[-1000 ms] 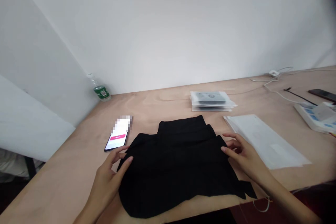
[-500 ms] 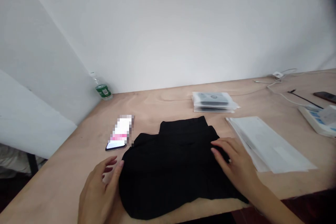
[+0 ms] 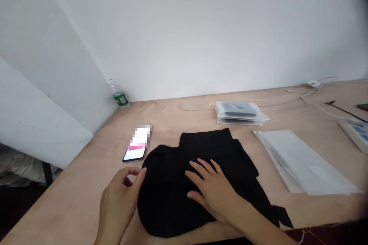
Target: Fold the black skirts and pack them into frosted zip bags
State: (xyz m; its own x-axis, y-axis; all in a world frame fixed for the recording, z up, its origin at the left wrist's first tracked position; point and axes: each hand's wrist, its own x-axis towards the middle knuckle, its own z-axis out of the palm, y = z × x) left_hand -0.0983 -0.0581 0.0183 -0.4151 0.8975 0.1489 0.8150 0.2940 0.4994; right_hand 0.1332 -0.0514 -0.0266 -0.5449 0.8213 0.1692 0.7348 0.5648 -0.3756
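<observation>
Reference: 12 o'clock points straight ahead of me across the worktop (image 3: 86,195); the clock is centred on the black garment (image 3: 169,206).

Black garment: lies on the worktop near its front edge, with a pointed corner reaching out at 4 o'clock.

Right hand (image 3: 212,195): fully open, palm down and spread, resting on the middle of the garment; it has hold of nothing.

Left hand (image 3: 119,203): half open and loosely curled at 8 o'clock, its tips at the edge of the garment; it has hold of nothing.

Phone (image 3: 134,154): at 10 o'clock, just beside the garment; its screen is lit and partly pixelated.

Water bottle (image 3: 120,98): at 11 o'clock, well apart, near the wall corner.

Clear plastic packets (image 3: 238,113): stacked at 1 o'clock, near the garment.

White sheets (image 3: 301,162): stacked at 3 o'clock, just beside the garment.

White keypad device (image 3: 353,134): at 2 o'clock, well apart, at the edge of view; its type is unclear.
</observation>
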